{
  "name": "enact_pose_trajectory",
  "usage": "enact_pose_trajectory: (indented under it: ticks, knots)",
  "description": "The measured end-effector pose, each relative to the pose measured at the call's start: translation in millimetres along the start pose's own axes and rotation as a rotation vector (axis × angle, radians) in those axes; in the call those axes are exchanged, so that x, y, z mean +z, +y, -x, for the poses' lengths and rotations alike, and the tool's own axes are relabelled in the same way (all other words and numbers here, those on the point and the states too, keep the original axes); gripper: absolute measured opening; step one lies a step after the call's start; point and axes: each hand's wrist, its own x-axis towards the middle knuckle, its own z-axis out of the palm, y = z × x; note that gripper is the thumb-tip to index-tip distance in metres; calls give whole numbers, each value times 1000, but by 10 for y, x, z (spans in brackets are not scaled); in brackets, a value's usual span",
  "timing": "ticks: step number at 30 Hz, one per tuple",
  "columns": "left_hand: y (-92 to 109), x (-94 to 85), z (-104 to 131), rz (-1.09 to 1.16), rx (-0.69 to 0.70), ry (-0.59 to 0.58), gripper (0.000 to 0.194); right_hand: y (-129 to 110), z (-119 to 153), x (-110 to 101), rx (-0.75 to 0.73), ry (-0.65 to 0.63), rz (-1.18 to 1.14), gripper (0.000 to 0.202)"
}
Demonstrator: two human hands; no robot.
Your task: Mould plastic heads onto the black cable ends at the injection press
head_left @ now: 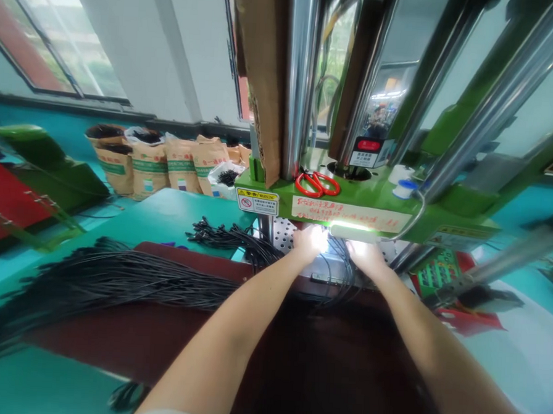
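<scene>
Both my arms reach forward under the green head of an upright press machine [268,197]. My left hand [309,243] is over the metal bed, left of a few thin black cables [342,269] that hang over its front edge. To the right of those cables is my right hand [366,256], close to the lamp [353,232]. Glare and blur wash out the fingers of both hands, so whether they grip anything does not show. Left of my left hand, a bunch of black cables with connector ends [238,239] rests at the bed's side.
A large bundle of black cables [129,273] lies across a dark red board [159,330] on the green table [179,205]. Red-handled scissors [317,184] and a white spool with blue [405,189] sit on the press. Paper sacks [151,166] stand by the wall.
</scene>
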Motion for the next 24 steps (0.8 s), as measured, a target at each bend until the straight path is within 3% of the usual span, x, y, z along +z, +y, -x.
enact_pose_trajectory:
  ticks: [4, 11, 18, 24]
  knots:
    - [73, 103, 7, -4, 95, 115, 28, -60, -6, -15, -66, -8, 15, 34]
    - [-18, 139, -32, 12, 159, 154, 22, -85, -57, -6, -53, -12, -20, 32]
    - [-47, 184, -25, 20, 156, 168, 23, -68, -98, 116, 22, -13, -56, 33]
    - [31, 143, -30, 11, 132, 197, 22, -2, -147, 128, -13, -2, -104, 31]
